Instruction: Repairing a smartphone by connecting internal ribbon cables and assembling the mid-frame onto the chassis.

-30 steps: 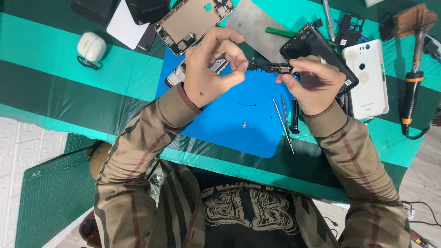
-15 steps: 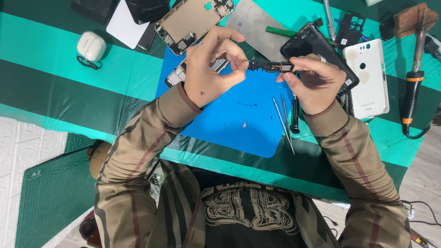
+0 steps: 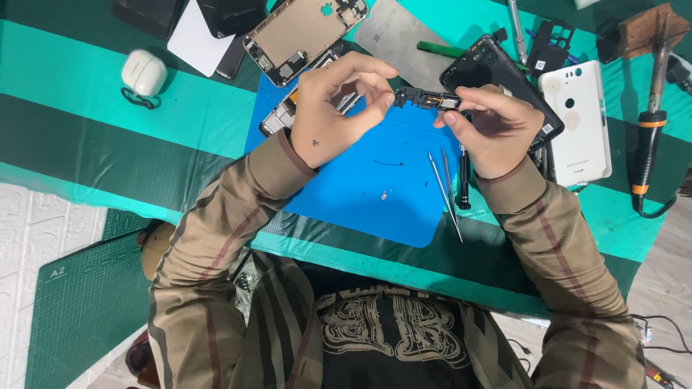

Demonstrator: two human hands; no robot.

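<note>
A person in a brown striped long-sleeved top is working over a surface [image 3: 86, 137] covered in bands of dark and light green, seen from above. Under the fingers, a bright blue rectangular silicone work mat [image 3: 375, 187] is lying on that surface.

Beyond the fingers, an opened phone frame with a bare metal inside [image 3: 303, 32] is resting, with a flat grey metal plate [image 3: 393, 32] beside it. To the right of the right fingers, a black phone body [image 3: 497, 72] is lying partly under that hand, and a white phone back cover [image 3: 580, 122] is sitting further right. Further right again, a soldering iron with a black and orange handle [image 3: 649, 137] is lying. Far to the left of the left fingers, a small white earbud case [image 3: 144, 72] is resting.

Both hands are raised just above the mat. The left hand [image 3: 324, 122] and the right hand [image 3: 494, 133] are pinching, between thumb and fingertips, the two ends of a small black oblong phone part with a gold-coloured patch [image 3: 427, 99], holding it level between them. Compared with a second ago, the hands and the part are sitting in nearly the same place; the grip is holding steady, which suggests close inspection or fine handling.

Below the right fingers, a pair of thin metal tweezers [image 3: 445, 191] and a slim black screwdriver [image 3: 464, 180] are lying on the mat, and a tiny screw [image 3: 384, 194] is sitting near the mat's middle.
</note>
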